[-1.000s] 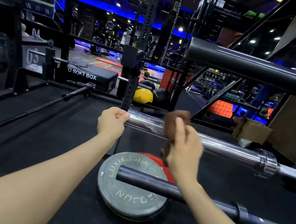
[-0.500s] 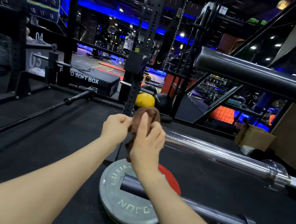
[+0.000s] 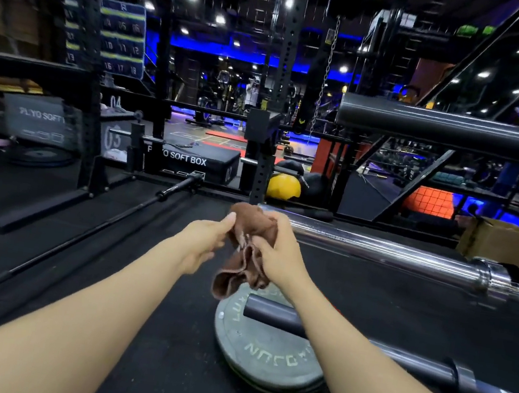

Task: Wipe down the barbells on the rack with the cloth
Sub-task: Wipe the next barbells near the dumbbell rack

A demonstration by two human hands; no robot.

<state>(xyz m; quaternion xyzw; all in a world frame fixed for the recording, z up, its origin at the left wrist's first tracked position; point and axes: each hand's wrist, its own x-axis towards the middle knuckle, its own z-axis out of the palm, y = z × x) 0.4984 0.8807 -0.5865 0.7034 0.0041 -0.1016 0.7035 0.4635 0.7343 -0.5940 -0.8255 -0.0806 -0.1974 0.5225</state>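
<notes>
Both my hands have left the chrome barbell [image 3: 378,247]; left hand [image 3: 206,239] and right hand [image 3: 279,256] pinch the soft, light cloth [image 3: 243,261], regathering it.

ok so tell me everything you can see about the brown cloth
The brown cloth looks like soft terry towelling, crumpled into a bunch rather than spread flat. Both hands hold it: the left hand pinches its upper left edge, the right hand grips its right side. Its top sits at the near end of the chrome barbell; whether it touches is unclear. A folded lower flap hangs free above the grey weight plate.
</notes>
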